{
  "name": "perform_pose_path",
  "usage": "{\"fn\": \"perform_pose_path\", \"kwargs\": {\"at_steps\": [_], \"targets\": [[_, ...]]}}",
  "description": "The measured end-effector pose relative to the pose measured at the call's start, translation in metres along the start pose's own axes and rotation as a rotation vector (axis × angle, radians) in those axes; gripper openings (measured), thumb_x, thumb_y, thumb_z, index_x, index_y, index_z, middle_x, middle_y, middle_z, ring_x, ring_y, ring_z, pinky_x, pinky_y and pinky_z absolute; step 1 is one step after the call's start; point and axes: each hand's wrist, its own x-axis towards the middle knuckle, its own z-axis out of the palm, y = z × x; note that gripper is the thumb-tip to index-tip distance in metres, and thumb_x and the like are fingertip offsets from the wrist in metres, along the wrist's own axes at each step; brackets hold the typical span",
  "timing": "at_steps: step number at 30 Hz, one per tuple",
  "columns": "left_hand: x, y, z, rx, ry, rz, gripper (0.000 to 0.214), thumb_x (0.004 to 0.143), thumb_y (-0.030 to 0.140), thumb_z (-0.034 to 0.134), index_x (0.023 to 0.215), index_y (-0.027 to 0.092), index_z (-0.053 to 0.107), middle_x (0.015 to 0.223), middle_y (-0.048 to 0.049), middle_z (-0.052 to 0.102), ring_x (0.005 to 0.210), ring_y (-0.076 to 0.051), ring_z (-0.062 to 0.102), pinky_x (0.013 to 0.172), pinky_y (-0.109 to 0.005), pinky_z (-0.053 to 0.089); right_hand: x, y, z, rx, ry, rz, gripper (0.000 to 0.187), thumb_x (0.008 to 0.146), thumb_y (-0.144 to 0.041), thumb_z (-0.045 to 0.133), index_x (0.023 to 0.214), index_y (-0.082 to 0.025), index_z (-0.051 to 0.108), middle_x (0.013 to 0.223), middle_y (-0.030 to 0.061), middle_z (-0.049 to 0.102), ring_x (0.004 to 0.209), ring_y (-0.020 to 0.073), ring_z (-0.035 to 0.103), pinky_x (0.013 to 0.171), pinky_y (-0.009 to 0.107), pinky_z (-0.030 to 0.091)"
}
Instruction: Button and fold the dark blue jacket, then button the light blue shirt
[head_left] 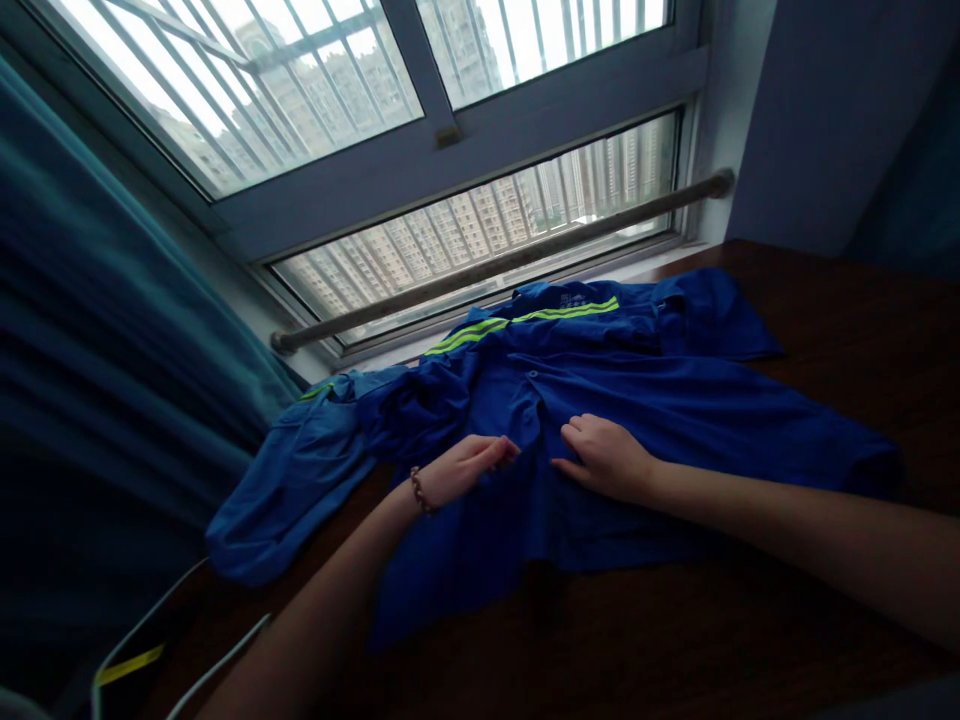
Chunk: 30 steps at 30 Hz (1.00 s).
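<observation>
Blue jacket (675,395) lay spread on the dark table (832,310), its upper end toward the window and its hem toward the person. As I judged it, the whole garment could slide or twist if only one side were pulled, because nothing visible weighed it down. The sleeve (289,495) beside the curtain (150,340) was bunched near the shoulder, so a pull there could spread more creases. The front edges could also end up uneven, since the cloth was wrinkled around the middle.

Both hands were above the lower front of the jacket, with cloth beneath them and on both sides. The right hand (607,457) had bent fingers and its thumb apart; the left hand (471,466) had thumb and fingers close together. Whether either one gripped cloth, I could not tell. Beyond them, a small button (533,374) lay near the middle.
</observation>
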Motion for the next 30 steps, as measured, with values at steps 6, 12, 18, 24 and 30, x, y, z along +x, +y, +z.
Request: {"fn": "perform_pose_path", "kwargs": {"at_steps": [6, 12, 18, 24, 30], "targets": [[-0.008, 0.03, 0.029, 0.496, -0.147, 0.09, 0.054, 0.058, 0.052, 0.063, 0.099, 0.018, 0.052, 0.087, -0.0038, 0.055, 0.076, -0.017, 0.051, 0.066, -0.026, 0.041, -0.004, -0.008, -0.004, 0.017, -0.017, 0.116, 0.032, 0.07, -0.048, 0.049, 0.077, -0.016, 0.048, 0.081, 0.0077, 0.053, 0.075, 0.0203, 0.046, 0.064, 0.029, 0.034], [-0.025, 0.041, 0.044, 0.807, -0.114, 0.053, 0.052, 0.062, 0.036, 0.065, 0.108, 0.019, 0.046, 0.094, -0.0068, 0.055, 0.085, -0.021, 0.052, 0.072, -0.029, 0.042, -0.003, -0.003, -0.002, 0.013, 0.006, 0.119, 0.008, 0.074, -0.023, 0.043, 0.072, -0.016, 0.048, 0.075, 0.0063, 0.054, 0.074, 0.0179, 0.047, 0.065, 0.027, 0.033], [-0.03, 0.047, 0.048, 0.682, -0.143, 0.104, 0.053, 0.072, 0.047, 0.052, 0.118, 0.022, 0.042, 0.077, -0.0031, 0.06, 0.069, -0.018, 0.056, 0.061, -0.026, 0.041, 0.002, 0.008, -0.004, 0.446, 0.099, 0.224, 0.007, 0.069, -0.019, 0.046, 0.062, -0.017, 0.047, 0.058, -0.0009, 0.05, 0.055, 0.0109, 0.045, 0.052, 0.022, 0.03], [-0.002, 0.04, 0.03, 0.7, 0.185, 0.097, 0.027, 0.082, 0.038, 0.04, 0.093, 0.021, 0.058, 0.085, -0.0051, 0.057, 0.076, -0.016, 0.055, 0.068, -0.026, 0.042, 0.01, 0.015, -0.002, 1.046, 0.168, 0.486, 0.011, 0.065, -0.02, 0.048, 0.057, -0.017, 0.042, 0.056, -0.0026, 0.051, 0.051, 0.0089, 0.046, 0.048, 0.021, 0.034], [0.049, 0.002, 0.042, 0.537, 0.333, 0.157, 0.025, 0.07, 0.023, 0.056, 0.095, 0.017, 0.055, 0.088, -0.0038, 0.054, 0.068, -0.013, 0.053, 0.065, -0.025, 0.043, 0.007, 0.011, 0.0, 0.941, 0.157, 0.365, 0.013, 0.068, -0.028, 0.052, 0.066, -0.016, 0.047, 0.061, -0.0015, 0.053, 0.056, 0.0101, 0.049, 0.051, 0.021, 0.036]]}}
